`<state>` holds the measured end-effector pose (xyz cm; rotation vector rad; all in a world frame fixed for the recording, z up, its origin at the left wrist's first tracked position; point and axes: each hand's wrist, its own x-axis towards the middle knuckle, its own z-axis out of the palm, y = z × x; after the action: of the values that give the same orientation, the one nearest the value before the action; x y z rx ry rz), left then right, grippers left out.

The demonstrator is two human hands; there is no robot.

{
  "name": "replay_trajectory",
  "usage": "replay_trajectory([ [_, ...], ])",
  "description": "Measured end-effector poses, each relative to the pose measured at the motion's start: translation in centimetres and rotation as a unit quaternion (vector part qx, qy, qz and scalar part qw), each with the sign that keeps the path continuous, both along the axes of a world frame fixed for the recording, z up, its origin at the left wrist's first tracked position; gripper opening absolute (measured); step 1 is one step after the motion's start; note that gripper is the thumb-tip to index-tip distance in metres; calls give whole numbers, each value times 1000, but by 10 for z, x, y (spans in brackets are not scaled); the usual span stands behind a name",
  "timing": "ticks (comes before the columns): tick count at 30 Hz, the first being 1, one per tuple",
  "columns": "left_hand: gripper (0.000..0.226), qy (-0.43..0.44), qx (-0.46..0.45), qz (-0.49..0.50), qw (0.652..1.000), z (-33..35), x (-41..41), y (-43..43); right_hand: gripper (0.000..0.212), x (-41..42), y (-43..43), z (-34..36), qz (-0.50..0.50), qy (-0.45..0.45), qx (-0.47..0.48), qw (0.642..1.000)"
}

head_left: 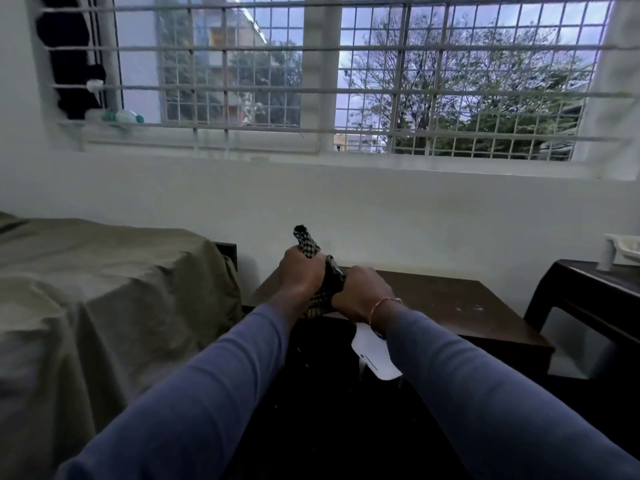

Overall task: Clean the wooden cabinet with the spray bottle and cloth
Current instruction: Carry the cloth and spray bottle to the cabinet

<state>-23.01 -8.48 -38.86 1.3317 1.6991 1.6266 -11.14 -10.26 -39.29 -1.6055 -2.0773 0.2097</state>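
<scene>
**Both hands on the checked cloth above the cabinet**

Person stood facing a barred window [311, 74], both arms in blue sleeves stretched fwd. Left hand [300, 271] was fisted round the upper part of a black-and-cream checked cloth [320, 296]; one end of the cloth stuck up out of the fist. Right hand [363, 292] was curled round the lower part of the same cloth, just beside the left, knuckles nearly touching. A thin pink-orange bangle [384, 306] sat on the right wrist.

The hands were held over the near-left part of the dark wooden cabinet [467, 313], which stood against the white wall below the window. Its top looked dusty w/ a few pale specks toward the right. A white object [372, 355] showed under the right wrist, partly hidden by the forearm; can't tell if it was the spray bottle.

Left of the cabinet: a bed or bulky item draped in olive-green sheet [97, 299]. Right: another dark wooden counter [588, 292] w/ a white tray-like thing [623, 252] on it. On the window sill at left lay a clear bottle w/ green cap [124, 116].
</scene>
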Motion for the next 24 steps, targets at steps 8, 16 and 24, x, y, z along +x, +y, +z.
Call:
replay_trajectory([
  [8, 28, 45, 4, 36, 998, -14, 1, 22, 18, -3, 29, -17, 1, 32, -12, 999],
  [16, 36, 126, -28, 137, 982, -18, -51, 37, 23, -26, 39, -27, 74, 97, -69, 990],
  [24, 41, 141, -58, 224, 962, -20, -123, 29, 5, -61, 43, -59, 130, 208, -225, 943],
])
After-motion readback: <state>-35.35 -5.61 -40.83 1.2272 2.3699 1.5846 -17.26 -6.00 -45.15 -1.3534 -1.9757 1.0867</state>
